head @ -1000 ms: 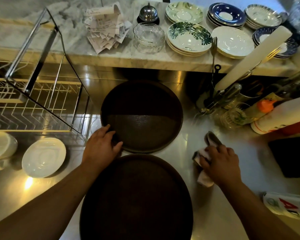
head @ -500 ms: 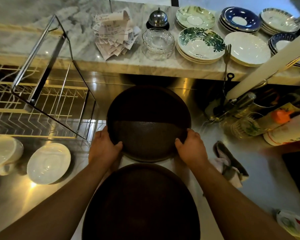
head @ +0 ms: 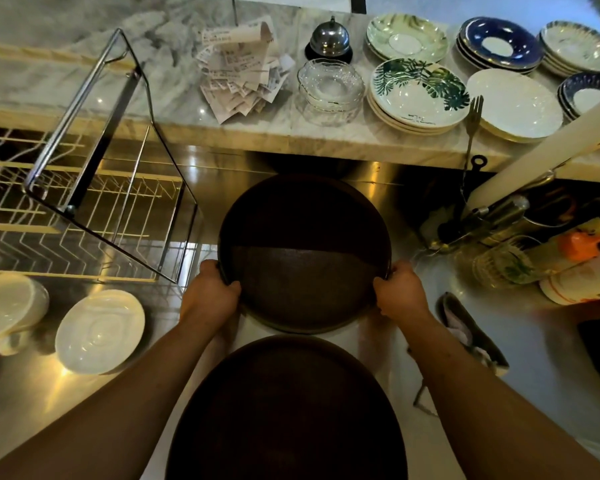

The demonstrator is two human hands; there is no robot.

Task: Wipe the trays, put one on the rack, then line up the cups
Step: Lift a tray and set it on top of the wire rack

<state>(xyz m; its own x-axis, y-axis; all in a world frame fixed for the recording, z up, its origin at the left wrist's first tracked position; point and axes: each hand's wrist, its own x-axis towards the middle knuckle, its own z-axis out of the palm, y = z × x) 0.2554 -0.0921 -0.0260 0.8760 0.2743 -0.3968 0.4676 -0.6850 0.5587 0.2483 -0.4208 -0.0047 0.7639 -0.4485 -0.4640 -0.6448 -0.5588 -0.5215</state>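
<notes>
Two round dark brown trays lie on the steel counter. The far tray [head: 303, 237] is gripped at both sides of its rim: my left hand [head: 211, 292] on the left, my right hand [head: 400, 292] on the right. The near tray [head: 284, 410] lies flat between my forearms. A grey and pink cloth [head: 465, 323] sits crumpled on the counter to the right of my right wrist. The wire dish rack [head: 84, 209] stands at the left. A white cup [head: 9, 306] rests at the far left beside a white saucer [head: 99, 330].
A marble shelf [head: 153, 81] behind holds a pile of receipts [head: 243, 71], a service bell [head: 329, 39], glass bowls [head: 331, 84] and stacked plates [head: 418, 95]. Bottles, a glass [head: 503, 266] and utensils crowd the right side.
My right hand let go of the cloth, which now lies on the counter, and moved left to the far tray's right rim. Both hands now hold that tray.
</notes>
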